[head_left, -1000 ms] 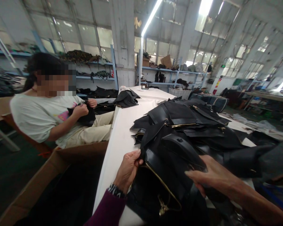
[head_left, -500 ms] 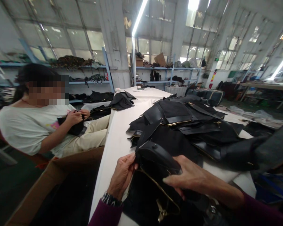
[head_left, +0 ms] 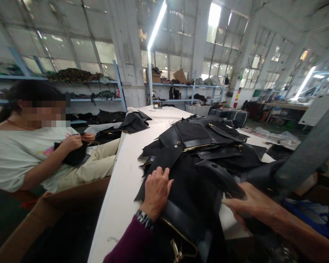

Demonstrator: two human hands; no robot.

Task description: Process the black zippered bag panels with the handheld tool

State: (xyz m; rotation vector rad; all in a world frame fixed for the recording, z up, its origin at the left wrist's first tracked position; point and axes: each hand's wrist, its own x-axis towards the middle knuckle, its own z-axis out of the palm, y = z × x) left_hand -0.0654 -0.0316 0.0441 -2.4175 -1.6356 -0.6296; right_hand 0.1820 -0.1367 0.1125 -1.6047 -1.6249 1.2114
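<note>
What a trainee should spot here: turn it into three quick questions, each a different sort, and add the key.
1. What does the right grip hold? a) a red mug; b) a curved black object; c) a wooden ruler.
2. True or false: the left grip rests on black material.
3. Fill in: the zip nearest the wearer is ____ in colour.

Key: 1 b; 2 true; 3 gold.

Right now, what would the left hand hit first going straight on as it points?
Left hand: probably the black flap just ahead, possibly touching it now; depth there is unclear.
</note>
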